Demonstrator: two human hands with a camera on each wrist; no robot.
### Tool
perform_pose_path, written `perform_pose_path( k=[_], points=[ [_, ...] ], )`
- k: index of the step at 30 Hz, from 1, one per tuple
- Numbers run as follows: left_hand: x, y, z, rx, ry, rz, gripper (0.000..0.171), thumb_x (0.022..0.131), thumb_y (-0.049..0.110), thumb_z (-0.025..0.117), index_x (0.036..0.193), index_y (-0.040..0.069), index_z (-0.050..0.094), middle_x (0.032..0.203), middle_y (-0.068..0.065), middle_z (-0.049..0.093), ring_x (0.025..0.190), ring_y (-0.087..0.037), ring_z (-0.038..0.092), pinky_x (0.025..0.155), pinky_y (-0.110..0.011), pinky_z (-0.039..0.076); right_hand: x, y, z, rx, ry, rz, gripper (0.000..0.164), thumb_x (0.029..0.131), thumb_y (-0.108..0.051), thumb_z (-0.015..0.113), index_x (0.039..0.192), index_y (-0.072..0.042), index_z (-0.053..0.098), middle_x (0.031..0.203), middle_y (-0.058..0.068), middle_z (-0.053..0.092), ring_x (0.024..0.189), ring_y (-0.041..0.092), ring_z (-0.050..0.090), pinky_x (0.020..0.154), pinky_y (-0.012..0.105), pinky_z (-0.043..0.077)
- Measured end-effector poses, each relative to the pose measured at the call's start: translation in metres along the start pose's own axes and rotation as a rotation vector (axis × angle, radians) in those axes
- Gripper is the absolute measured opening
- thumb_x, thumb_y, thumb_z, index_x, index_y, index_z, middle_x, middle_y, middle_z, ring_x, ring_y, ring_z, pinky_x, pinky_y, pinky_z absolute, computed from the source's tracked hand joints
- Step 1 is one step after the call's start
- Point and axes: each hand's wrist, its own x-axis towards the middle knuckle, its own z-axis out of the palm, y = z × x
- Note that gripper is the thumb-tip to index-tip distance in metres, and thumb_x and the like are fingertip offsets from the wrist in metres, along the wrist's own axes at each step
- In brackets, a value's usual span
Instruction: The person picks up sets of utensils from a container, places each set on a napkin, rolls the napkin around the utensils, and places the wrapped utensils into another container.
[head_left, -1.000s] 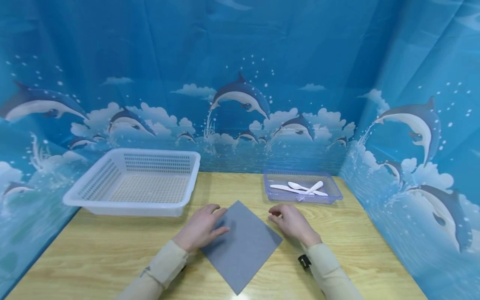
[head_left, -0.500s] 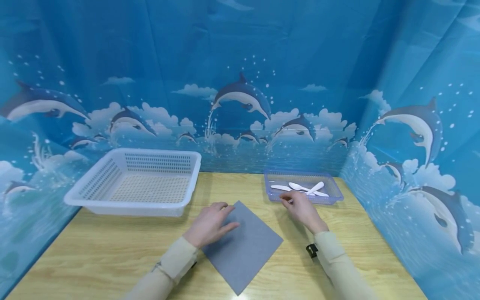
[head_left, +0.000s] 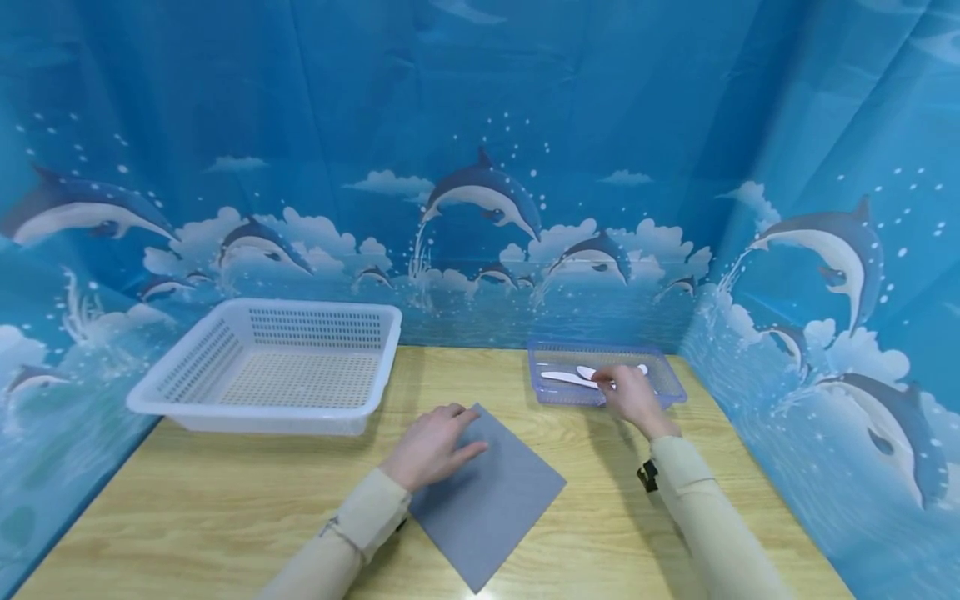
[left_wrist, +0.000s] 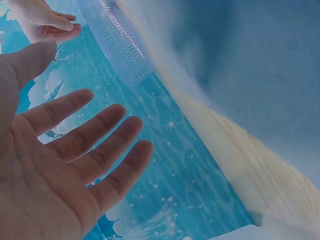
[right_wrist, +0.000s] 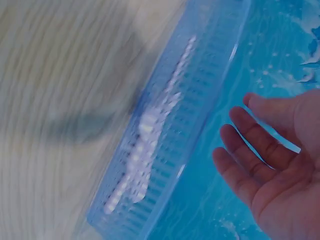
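My right hand (head_left: pixel 634 402) is over the front side of a small purple plastic basket (head_left: pixel 671 399). In the right wrist view its fingers (right_wrist: pixel 245 155) are loosely bent, with nothing between them. White plastic cutlery lies in the basket: a knife (head_left: pixel 562 378), a spoon (head_left: pixel 586 372) and a further piece, partly hidden behind the hand. My left hand (head_left: pixel 435 446) hovers at the left side of a grey square sheet (head_left: pixel 498 500), thumb and fingers spread. The left wrist view shows its palm and relaxed fingers (left_wrist: pixel 112 175) holding nothing.
A large white slotted basket (head_left: pixel 360 410) stands at the back left of the wooden table (head_left: pixel 225 500). A blue curtain (head_left: pixel 480 100) printed with dolphins hangs behind the table and along both sides.
My right hand has moved forward and to the right, from beside the sheet to over the small basket. The left hand has shifted slightly right over the sheet.
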Motion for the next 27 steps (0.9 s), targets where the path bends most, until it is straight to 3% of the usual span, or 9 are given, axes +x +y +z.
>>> perform_pose_path(
  k=[6, 11, 18, 22, 27],
  points=[
    [0.003, 0.002, 0.002, -0.009, -0.031, -0.022, 0.048, 0.094, 0.044, 0.063, 0.130, 0.013, 0.060, 0.117, -0.011, 0.066, 0.099, -0.025, 0.066, 0.078, -0.042, 0.055, 0.009, 0.017, -0.004, -0.019, -0.102, 0.031, 0.030, 0.085, 0.014, 0.050, 0.103, 0.007, 0.072, 0.101, 0.022, 0.072, 0.100, 0.043, 0.066, 0.086, 0.052, 0.054],
    [0.003, 0.004, 0.004, -0.021, -0.039, -0.023, 0.047, 0.094, 0.043, 0.063, 0.130, 0.012, 0.060, 0.120, -0.012, 0.065, 0.102, -0.026, 0.066, 0.081, -0.043, 0.056, 0.015, 0.028, -0.007, -0.045, -0.139, 0.003, 0.028, 0.084, 0.014, 0.049, 0.099, 0.008, 0.072, 0.098, 0.024, 0.071, 0.097, 0.044, 0.066, 0.085, 0.053, 0.053],
    [0.001, 0.007, 0.006, -0.021, -0.040, -0.014, 0.045, 0.093, 0.041, 0.064, 0.129, 0.013, 0.060, 0.119, -0.012, 0.066, 0.100, -0.025, 0.066, 0.079, -0.041, 0.056, 0.013, 0.040, -0.012, -0.102, -0.240, 0.020, 0.040, 0.070, 0.015, 0.049, 0.100, 0.005, 0.073, 0.100, 0.021, 0.072, 0.100, 0.042, 0.065, 0.087, 0.052, 0.053],
    [0.001, 0.007, 0.003, -0.020, -0.036, -0.010, 0.046, 0.093, 0.042, 0.064, 0.129, 0.013, 0.060, 0.119, -0.011, 0.066, 0.100, -0.025, 0.066, 0.079, -0.040, 0.056, 0.015, 0.045, -0.017, -0.140, -0.315, 0.085, 0.043, 0.074, 0.013, 0.050, 0.109, -0.001, 0.073, 0.112, 0.020, 0.070, 0.112, 0.045, 0.060, 0.093, 0.055, 0.049],
    [0.002, 0.005, 0.000, -0.028, -0.021, -0.015, 0.046, 0.093, 0.042, 0.064, 0.129, 0.013, 0.061, 0.120, -0.012, 0.065, 0.103, -0.026, 0.065, 0.081, -0.041, 0.056, 0.022, 0.049, -0.022, -0.157, -0.348, 0.100, 0.044, 0.078, 0.009, 0.052, 0.115, -0.004, 0.071, 0.118, 0.021, 0.068, 0.116, 0.044, 0.058, 0.094, 0.055, 0.049]
  ],
)
